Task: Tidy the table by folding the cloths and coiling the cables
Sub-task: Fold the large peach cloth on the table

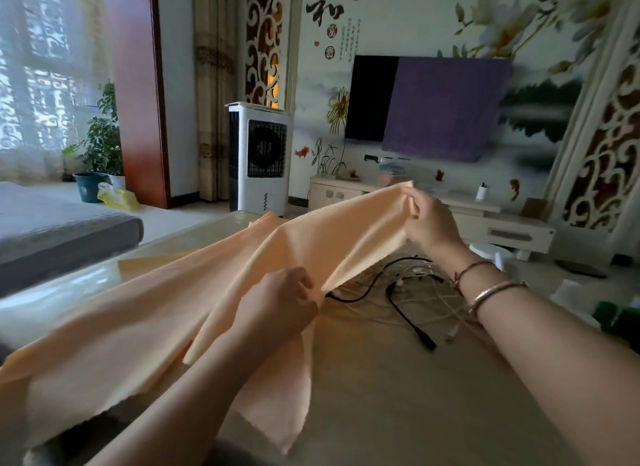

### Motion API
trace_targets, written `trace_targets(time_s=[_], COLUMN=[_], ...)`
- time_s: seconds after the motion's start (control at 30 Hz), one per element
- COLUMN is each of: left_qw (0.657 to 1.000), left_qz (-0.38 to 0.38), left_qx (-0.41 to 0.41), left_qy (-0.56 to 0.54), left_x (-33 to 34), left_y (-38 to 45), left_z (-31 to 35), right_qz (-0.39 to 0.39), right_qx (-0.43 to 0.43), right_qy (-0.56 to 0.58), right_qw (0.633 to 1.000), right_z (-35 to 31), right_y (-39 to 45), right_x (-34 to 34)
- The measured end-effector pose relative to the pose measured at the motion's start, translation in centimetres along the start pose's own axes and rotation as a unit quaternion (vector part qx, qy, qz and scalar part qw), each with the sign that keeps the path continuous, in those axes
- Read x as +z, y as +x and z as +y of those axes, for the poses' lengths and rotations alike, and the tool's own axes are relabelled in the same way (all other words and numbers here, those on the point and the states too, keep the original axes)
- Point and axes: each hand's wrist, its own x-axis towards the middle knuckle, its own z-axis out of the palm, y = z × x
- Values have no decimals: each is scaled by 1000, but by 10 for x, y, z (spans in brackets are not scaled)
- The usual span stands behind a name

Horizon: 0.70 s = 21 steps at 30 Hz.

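Observation:
A large peach-coloured cloth (145, 313) is lifted above the table (398, 396) and drapes down to the left and toward me. My right hand (429, 219) pinches one raised corner of it up high at centre right. Lower down, my left hand (284, 299) pinches the cloth's edge near the middle. Between the two hands the cloth hangs in a loose fold. A tangle of black and white cables (408, 292) lies on the table under my right forearm, with a black plug end (427, 342) pointing toward me.
A green object (620, 320) sits at the table's right edge. Beyond the table stand a white air cooler (259, 157), a low TV cabinet (485, 219) and a wall TV partly covered by purple fabric. A grey sofa (65, 233) is at left.

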Motion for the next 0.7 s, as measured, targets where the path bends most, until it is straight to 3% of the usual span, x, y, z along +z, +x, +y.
trace_targets(time_s=[0.07,0.17,0.23,0.3,0.37,0.43,0.5,0.57,0.63,0.7], left_qw=[998,992,989,982,967,952,934,915,905,902], left_qz=[-65,-110,-112,-116,-128,-123,-122,-146,-184,-211], left_qx=[15,41,46,33,1,-31,-50,-50,-35,-6], left_qy=[-17,-48,-84,-142,-219,-278,-333,-373,-382,-377], left_x=[8,25,36,44,51,53,54,54,54,55], left_y=[-1,0,1,2,1,0,-2,-4,-5,-4], left_z=[7,20,33,47,62,73,80,87,91,92], right_qz=[-34,-143,-143,-94,-64,-88,-165,-234,-231,-183], right_qx=[77,181,158,73,15,25,96,196,232,237], right_qy=[-88,-182,-195,-183,-144,-95,4,139,211,210], right_qw=[993,956,957,976,987,991,982,942,921,931], right_z=[28,62,71,67,61,54,45,39,42,52], right_y=[3,-11,-30,-52,-73,-90,-103,-113,-115,-109], right_x=[-12,-17,-10,-6,-10,-16,-23,-27,-29,-30])
